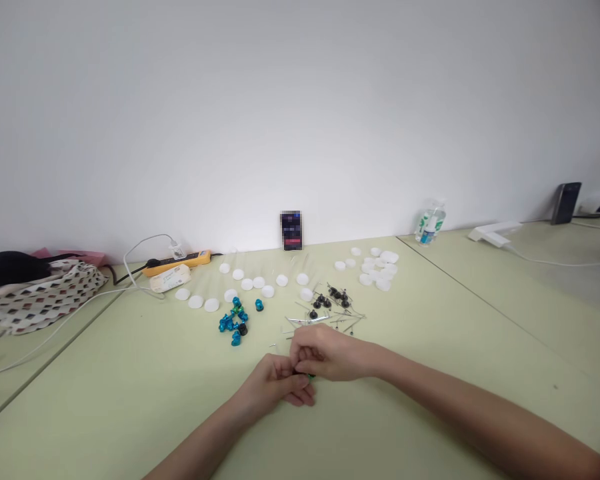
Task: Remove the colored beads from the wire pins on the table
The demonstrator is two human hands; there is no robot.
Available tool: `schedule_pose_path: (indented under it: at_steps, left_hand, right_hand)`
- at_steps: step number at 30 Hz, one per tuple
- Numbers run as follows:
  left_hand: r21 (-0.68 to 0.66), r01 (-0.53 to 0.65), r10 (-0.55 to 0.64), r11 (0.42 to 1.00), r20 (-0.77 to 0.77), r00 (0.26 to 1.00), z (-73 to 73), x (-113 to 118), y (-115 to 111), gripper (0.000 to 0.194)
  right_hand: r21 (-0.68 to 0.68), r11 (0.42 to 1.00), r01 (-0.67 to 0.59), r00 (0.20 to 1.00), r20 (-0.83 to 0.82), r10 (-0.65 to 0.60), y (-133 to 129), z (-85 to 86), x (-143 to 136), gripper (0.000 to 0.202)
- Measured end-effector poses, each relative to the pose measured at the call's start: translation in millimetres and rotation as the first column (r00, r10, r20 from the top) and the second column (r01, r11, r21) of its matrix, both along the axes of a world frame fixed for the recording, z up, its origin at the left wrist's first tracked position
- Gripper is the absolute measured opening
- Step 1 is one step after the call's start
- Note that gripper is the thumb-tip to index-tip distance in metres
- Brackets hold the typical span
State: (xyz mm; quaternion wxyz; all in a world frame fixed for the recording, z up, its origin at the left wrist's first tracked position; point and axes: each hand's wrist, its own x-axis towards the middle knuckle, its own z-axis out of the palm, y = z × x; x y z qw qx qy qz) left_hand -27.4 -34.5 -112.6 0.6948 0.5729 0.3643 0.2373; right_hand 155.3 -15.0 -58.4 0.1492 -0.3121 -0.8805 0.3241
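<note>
My left hand (283, 381) is closed low over the table, thumb and fingers pinching a small green part (311, 377) that is mostly covered. Touching it from the right, my right hand (323, 352) is also closed, its fingertips meeting at the same spot; what they grip is hidden. Just beyond lie thin metal pins (351, 327) and a silvery tweezer-like tool (307, 321). Small black round parts with stems (318, 303) sit behind these. Left of them is a cluster of shiny blue knob-like parts (229, 323), with a black piece (243, 329) among them.
Clear tubes with white caps (211, 305) lie across the back left; more white caps (383, 270) are grouped at back right. A phone (291, 231) leans against the wall. An orange power strip (200, 258), a plastic bottle (431, 223) and white cables edge the pale green table (460, 333).
</note>
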Motion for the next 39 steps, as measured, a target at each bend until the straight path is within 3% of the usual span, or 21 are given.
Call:
schedule_pose_path:
  at_steps: [3,6,11,17,20,22,27,32,37,39]
  left_hand:
    - [-0.006,-0.019,0.019,1.000,0.020,1.000,1.4,-0.8,-0.4,0.033]
    - [-0.020,-0.023,0.023,1.000,0.019,1.000,3.0,-0.5,-0.2,0.033]
    - [-0.036,-0.009,0.009,0.999,0.011,1.000,2.6,0.3,0.9,0.033]
    - [-0.056,-0.026,0.027,0.998,0.013,1.000,-0.1,-0.3,0.6,0.032]
    - [-0.053,-0.023,0.023,0.998,0.011,1.000,-0.1,-0.3,-0.5,0.032]
    - [-0.053,-0.021,0.022,0.998,0.016,1.000,0.9,-0.4,-0.9,0.032]
    - [-0.063,-0.054,0.055,0.997,0.011,0.998,3.5,-0.3,-0.6,0.031]
    - [-0.073,-0.044,0.043,0.996,-0.005,0.999,3.7,0.7,-0.1,0.032]
    - [-0.092,-0.063,0.064,0.994,0.014,0.998,5.1,-0.4,0.1,0.033]
    - [-0.090,-0.054,0.055,0.994,0.012,0.998,6.2,-0.6,-0.1,0.034]
  right_hand:
    - [0.056,0.998,0.021,1.000,0.020,-0.022,-0.6,1.2,1.1,0.016]
    - [0.013,0.999,0.031,0.999,0.036,-0.031,-0.2,-0.6,1.6,0.013]
    - [0.007,0.990,-0.142,0.989,-0.030,0.142,3.2,0.4,3.7,0.018]
    - [-0.117,0.993,0.013,1.000,-0.003,-0.014,12.1,-9.9,6.0,0.025]
    - [-0.113,0.989,-0.096,0.995,-0.018,0.095,13.4,-8.3,8.7,0.019]
    - [-0.108,0.982,-0.152,0.987,-0.063,0.145,13.6,-5.4,9.9,0.025]
    - [-0.186,0.982,0.027,0.999,-0.037,-0.035,15.9,-8.9,8.3,0.033]
    - [-0.187,0.973,-0.133,0.986,-0.128,0.110,18.3,-10.6,10.2,0.026]
    - [-0.278,0.960,-0.006,0.998,-0.058,-0.011,19.1,-14.7,10.2,0.037]
    - [-0.304,0.952,-0.022,0.999,-0.039,0.010,19.4,-15.2,10.2,0.033]
